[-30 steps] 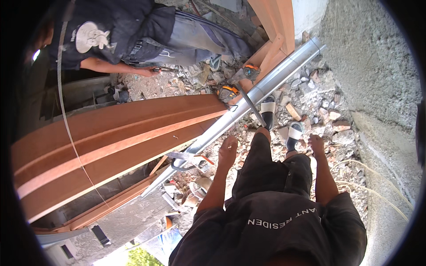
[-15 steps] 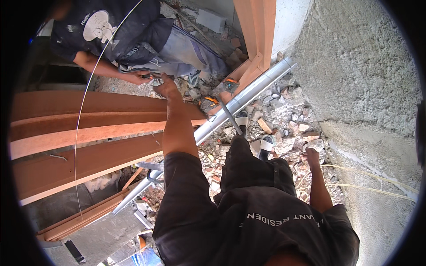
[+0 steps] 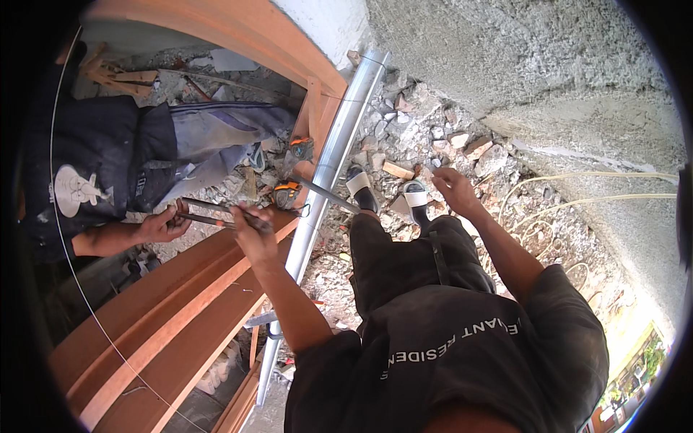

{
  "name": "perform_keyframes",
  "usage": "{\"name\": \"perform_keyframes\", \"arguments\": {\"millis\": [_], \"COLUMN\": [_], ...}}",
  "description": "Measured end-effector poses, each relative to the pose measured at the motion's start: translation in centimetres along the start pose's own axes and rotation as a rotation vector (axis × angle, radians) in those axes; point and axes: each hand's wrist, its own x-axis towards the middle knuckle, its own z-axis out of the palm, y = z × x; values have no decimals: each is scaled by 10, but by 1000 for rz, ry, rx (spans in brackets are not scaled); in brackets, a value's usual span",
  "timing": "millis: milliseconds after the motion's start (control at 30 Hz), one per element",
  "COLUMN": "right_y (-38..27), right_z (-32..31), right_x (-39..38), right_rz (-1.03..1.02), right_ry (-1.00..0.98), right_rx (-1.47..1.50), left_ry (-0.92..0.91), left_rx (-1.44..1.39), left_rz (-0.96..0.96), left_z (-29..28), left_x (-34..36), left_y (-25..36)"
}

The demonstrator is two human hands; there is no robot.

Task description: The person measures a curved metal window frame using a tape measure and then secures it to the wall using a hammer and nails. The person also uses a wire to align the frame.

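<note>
My left hand (image 3: 254,232) is closed around one end of a dark pincer-like tool (image 3: 206,209) with two long handles. A co-worker's hand (image 3: 164,225) is at the tool's other end, so it spans between us above the brown timber. My right hand (image 3: 455,191) hangs over the rubble on the right, fingers loosely curled and apart, with nothing visible in it. Below my left hand runs a long silver metal channel (image 3: 307,234), with a grey metal bar (image 3: 328,195) across it. Two orange-and-black tape measures (image 3: 286,193) lie beside the channel.
Brown wooden beams (image 3: 180,289) stretch across the lower left. An orange-brown timber frame (image 3: 238,32) curves across the top. Broken stone and brick (image 3: 462,148) cover the ground round my feet. A rough concrete wall (image 3: 534,65) and pale cables (image 3: 592,206) are at the right.
The view has shifted, with the wall and rubble further left. The tool now shows plainly between my left hand and the co-worker's. My right hand sits higher, its fingers looser.
</note>
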Motion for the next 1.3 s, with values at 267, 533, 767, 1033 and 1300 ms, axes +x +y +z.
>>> {"name": "perform_keyframes", "arguments": {"millis": [267,533,767,1033,1300], "right_y": [-97,-12,59,92,100], "right_z": [15,-18,-8,18,30], "right_x": [30,35,138,238,258], "right_rz": [-882,-472,2,-136,-181], "right_ry": [-289,-285,12,-80,-167], "right_rx": [-687,-387,-562,-802,-971], "left_ry": [-693,-874,-407,-373,-360], "left_rx": [350,578,955,624,716], "left_rz": [-872,-806,-290,-232,-18], "left_z": [72,85,109,145,151], "left_x": [-113,-25,113,155,150], "left_y": [-118,-172,-280,-374,-389]}}
